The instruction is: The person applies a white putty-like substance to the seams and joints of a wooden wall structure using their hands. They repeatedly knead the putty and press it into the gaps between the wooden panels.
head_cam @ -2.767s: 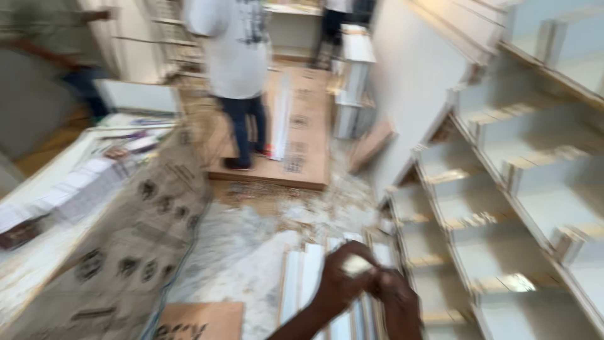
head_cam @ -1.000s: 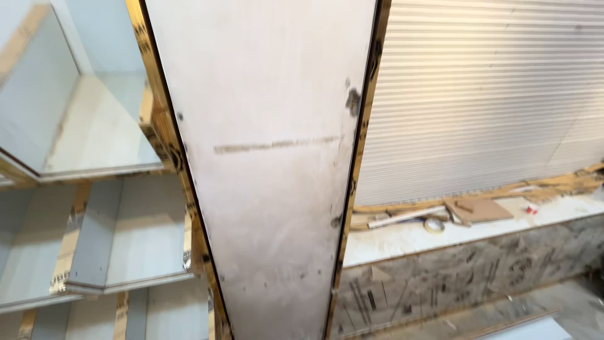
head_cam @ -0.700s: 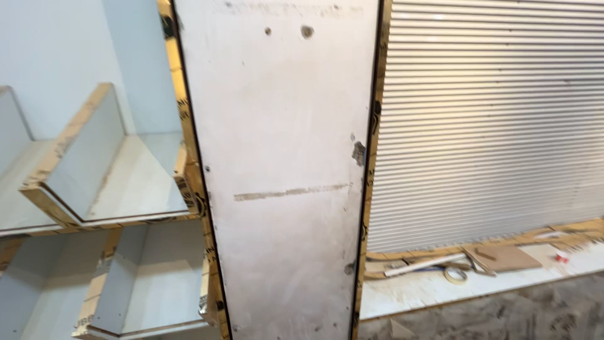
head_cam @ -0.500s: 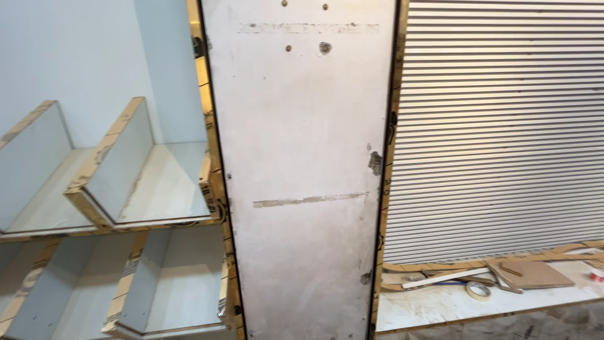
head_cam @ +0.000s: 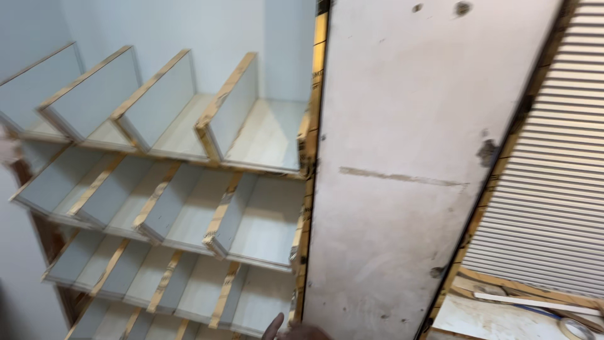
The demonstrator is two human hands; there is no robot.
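Only the top of one hand [head_cam: 288,330] shows at the bottom edge, with a thumb raised; I take it for my right hand. It sits against the lower front edge of a tall white side panel [head_cam: 409,189] with scuffs and dark spots. How it grips is cut off by the frame. My left hand is out of view. Left of the panel is a shelf unit [head_cam: 189,189] with rows of pale grey slanted compartments edged in raw plywood.
A ribbed white roller shutter [head_cam: 553,189] fills the right side. Below it a ledge carries a roll of tape [head_cam: 576,327] and a thin white strip [head_cam: 535,304]. A pale wall [head_cam: 207,31] backs the shelves. Something pale touches the left edge [head_cam: 7,151].
The view has swung left and closer: the shelf compartments now fill the left half and the shutter has slid to the right edge. A hand has come in at the bottom.
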